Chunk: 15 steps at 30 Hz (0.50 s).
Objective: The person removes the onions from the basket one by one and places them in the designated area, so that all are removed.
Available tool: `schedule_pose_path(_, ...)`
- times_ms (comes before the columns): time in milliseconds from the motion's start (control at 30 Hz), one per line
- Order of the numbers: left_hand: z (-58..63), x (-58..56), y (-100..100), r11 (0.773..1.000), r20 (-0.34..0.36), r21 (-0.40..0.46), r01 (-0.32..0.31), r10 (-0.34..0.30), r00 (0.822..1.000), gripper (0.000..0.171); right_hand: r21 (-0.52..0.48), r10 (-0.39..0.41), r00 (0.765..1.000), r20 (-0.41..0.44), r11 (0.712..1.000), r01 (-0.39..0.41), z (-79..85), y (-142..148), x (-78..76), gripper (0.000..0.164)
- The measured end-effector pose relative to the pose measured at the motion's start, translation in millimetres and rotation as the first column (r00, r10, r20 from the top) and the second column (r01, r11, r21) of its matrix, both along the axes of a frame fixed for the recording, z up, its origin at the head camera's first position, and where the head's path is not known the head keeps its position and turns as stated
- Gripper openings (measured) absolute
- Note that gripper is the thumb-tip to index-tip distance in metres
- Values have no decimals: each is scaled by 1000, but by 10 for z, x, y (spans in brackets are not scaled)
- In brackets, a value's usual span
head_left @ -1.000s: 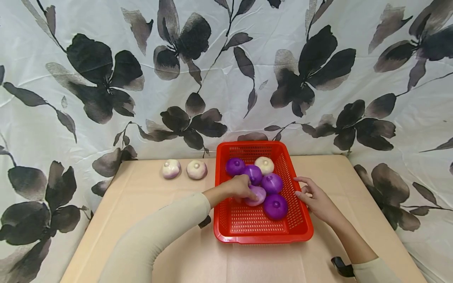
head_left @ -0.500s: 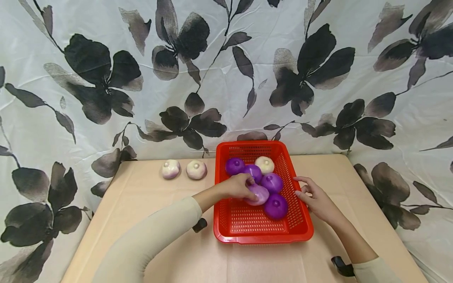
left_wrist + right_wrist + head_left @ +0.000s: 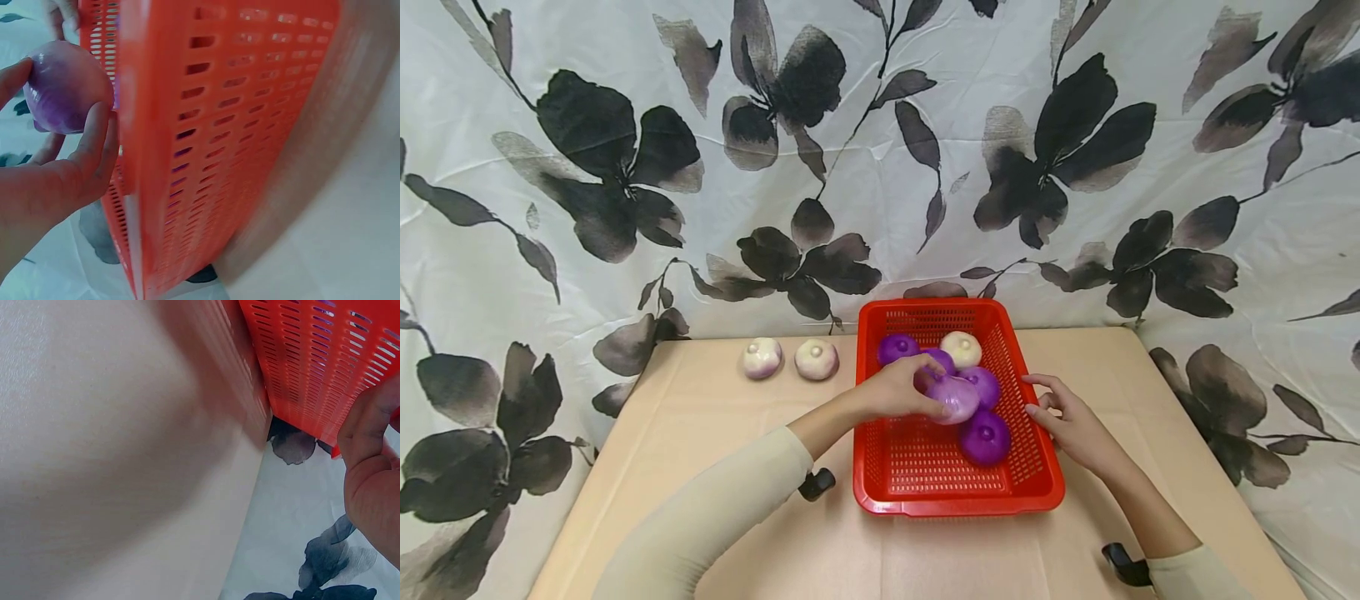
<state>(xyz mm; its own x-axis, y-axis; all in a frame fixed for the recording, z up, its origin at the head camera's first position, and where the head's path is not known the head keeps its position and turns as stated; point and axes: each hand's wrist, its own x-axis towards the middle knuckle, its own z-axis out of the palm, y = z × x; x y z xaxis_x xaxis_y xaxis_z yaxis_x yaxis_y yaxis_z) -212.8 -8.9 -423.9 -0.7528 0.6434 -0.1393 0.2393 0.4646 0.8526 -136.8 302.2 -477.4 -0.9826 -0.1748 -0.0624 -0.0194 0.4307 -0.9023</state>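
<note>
My left hand (image 3: 898, 387) pinches a pale purple onion (image 3: 953, 400) between thumb and fingers, raised over the red plastic basket (image 3: 955, 507). In the left wrist view the onion (image 3: 65, 87) shows above the basket's rim, pinkish on one side and darker purple on the other. Below it in the basket lie several deeper purple onions, one of them (image 3: 985, 437) towards the front, and a white onion (image 3: 961, 350) at the back. My right hand (image 3: 1071, 423) grips the basket's right rim with thumb and fingers; the right wrist view shows its fingers curled at the perforated wall (image 3: 312, 369).
Two white onions (image 3: 762, 358) with a purple tinge stand on the table left of the basket, near the back edge. A cream cloth covers the table (image 3: 775, 533). Behind it hangs a white curtain (image 3: 925, 250) with dark flowers.
My left hand has lifted the pale purple onion from among the others and shifted it slightly up and right. The right hand stays at the basket's rim, and the basket has not moved.
</note>
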Motion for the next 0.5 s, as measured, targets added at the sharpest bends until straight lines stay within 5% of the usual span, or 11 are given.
schedule_pose_path(233, 170, -9, -110, 998, -72, 66, -11, 15, 997, 54, -4, 2, 1000, 8, 1000, -2, -2, 17, -33, 53)
schedule_pose_path(500, 334, -38, -347, 983, -144, 149, -111, 133, 981, 59, -8, 9, 1000, 8, 1000, -9, -3, 33, -73, 53)
